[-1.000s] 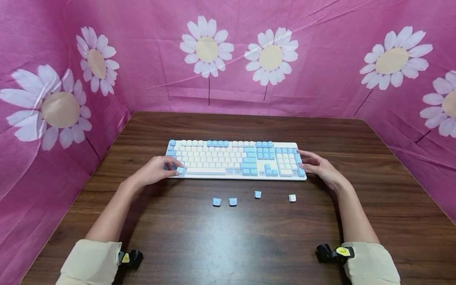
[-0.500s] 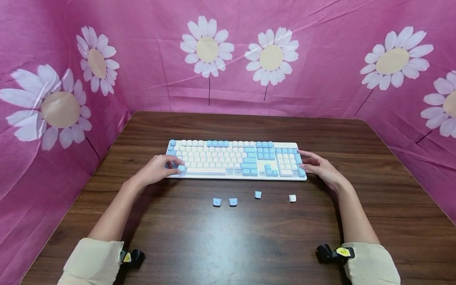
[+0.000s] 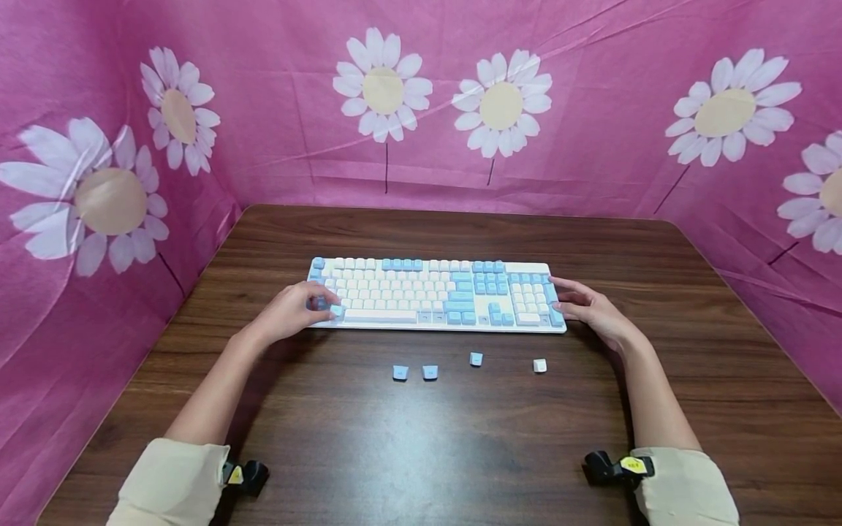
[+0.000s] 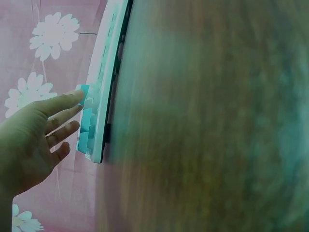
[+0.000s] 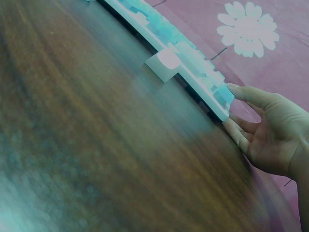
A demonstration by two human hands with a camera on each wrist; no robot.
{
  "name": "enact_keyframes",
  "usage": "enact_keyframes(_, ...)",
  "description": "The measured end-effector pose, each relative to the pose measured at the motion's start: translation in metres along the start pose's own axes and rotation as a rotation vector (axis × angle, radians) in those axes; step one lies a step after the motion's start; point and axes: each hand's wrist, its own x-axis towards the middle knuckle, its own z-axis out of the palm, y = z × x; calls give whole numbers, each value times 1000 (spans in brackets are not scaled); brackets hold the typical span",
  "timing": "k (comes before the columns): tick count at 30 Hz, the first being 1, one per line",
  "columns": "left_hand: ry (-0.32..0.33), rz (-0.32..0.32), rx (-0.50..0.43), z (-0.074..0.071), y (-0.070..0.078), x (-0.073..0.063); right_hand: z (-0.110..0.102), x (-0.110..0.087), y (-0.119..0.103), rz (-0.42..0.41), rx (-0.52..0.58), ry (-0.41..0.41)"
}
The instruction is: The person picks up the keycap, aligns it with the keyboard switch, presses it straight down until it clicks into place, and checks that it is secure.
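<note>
A white and light-blue computer keyboard (image 3: 395, 295) lies on the wooden table. My left hand (image 3: 289, 310) is over its front left corner, thumb and index finger pinching a light-blue keycap (image 3: 337, 311) just left of the space bar. The left wrist view shows this keycap (image 4: 84, 93) under a fingertip, with the other fingers loosely spread. Whether the keycap is seated cannot be made out. My right hand (image 3: 595, 313) holds the keyboard's right end. In the right wrist view, its thumb (image 5: 248, 94) touches the blue edge key while other fingers lie against the side.
Loose in front of the keyboard are two wider blue keycaps (image 3: 400, 373), a smaller blue keycap (image 3: 476, 359) and a white keycap (image 3: 539, 366). Bare switch spots show right of the space bar. A pink flowered cloth (image 3: 434, 175) surrounds the table (image 3: 421, 446).
The left hand has shifted very slightly right and away from the body with the pinched keycap. The right hand, keyboard and loose keycaps stay where they were.
</note>
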Motion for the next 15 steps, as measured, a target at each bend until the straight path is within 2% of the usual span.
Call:
enact_keyframes(5,14,4,36,1,-1,-1,0,1,1,3,-4,9)
enact_keyframes(15,12,16,30,3,-2,0,0,0,1,4,-1,4)
